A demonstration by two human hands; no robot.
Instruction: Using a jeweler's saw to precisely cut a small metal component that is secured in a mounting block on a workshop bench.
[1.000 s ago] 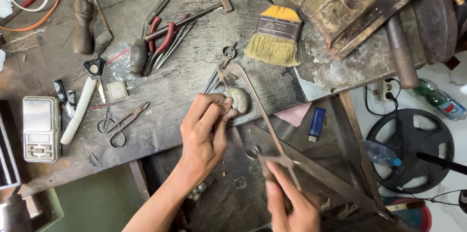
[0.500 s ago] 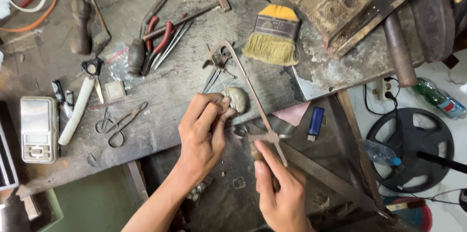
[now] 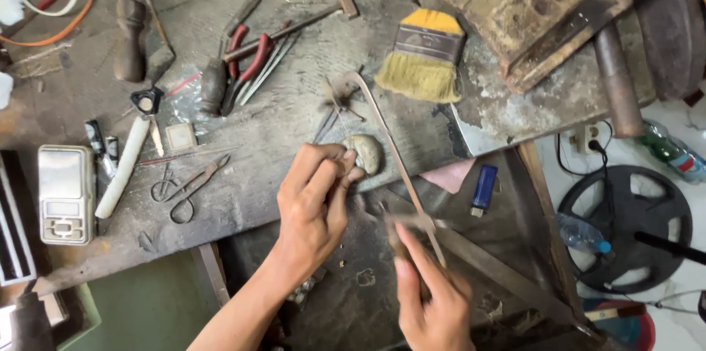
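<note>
Two hands work at the table (image 3: pixel 243 196) edge: the left hand (image 3: pixel 318 200) pinches a small pale piece (image 3: pixel 365 152) against it; the right hand (image 3: pixel 434 299) grasps a saw (image 3: pixel 390 146), its frame slanting up-left toward the brush (image 3: pixel 423 57).

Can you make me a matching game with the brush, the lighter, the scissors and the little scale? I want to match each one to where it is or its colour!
1 brush
2 lighter
3 scissors
4 scale

a blue
b far left of the bench
c yellow top, by the rusty metal block
d between the scale and the left hand

Pairs: 1c, 2a, 3d, 4b
</note>
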